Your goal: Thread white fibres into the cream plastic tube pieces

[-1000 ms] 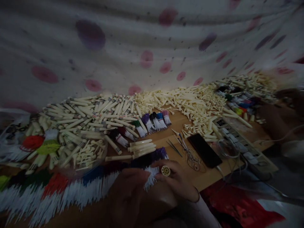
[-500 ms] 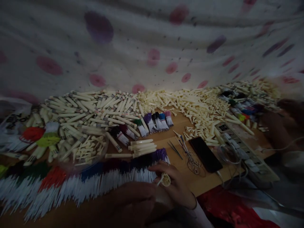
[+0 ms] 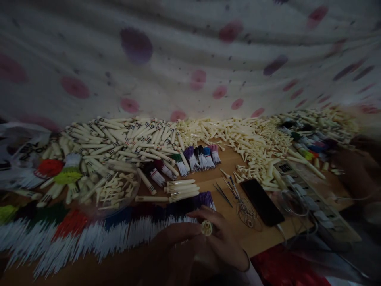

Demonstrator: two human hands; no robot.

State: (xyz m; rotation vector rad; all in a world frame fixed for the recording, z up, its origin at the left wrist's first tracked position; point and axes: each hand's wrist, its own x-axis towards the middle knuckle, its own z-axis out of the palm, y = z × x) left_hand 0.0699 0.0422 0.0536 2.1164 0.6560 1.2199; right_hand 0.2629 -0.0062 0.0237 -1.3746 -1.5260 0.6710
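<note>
At the lower middle, my right hand (image 3: 224,238) is closed around a cream pen barrel (image 3: 206,228), its open end with several round holes turned up towards me. From the left, my left hand (image 3: 172,248) meets it, thumb and fingertip at the barrel's rim. Its fingers are closed and very dark. A few small pale tips show beneath them, too dim to name. Just beyond the hands lies a long row of white pen refills (image 3: 145,232) with coloured ends, and purple-ended refills (image 3: 206,200) are closest to my right fingers.
Finished-looking barrels (image 3: 119,137) and small cream parts (image 3: 253,139) are heaped along the curtain (image 3: 178,59). A clear bowl (image 3: 137,186), tweezers (image 3: 223,194), a phone (image 3: 262,201) and a power strip (image 3: 321,206) lie on the table. Another person's arm (image 3: 354,169) is at the right.
The thin white stick between my left hand and the barrel no longer shows. My left fingers have moved right onto the barrel's rim. The view has shifted slightly.
</note>
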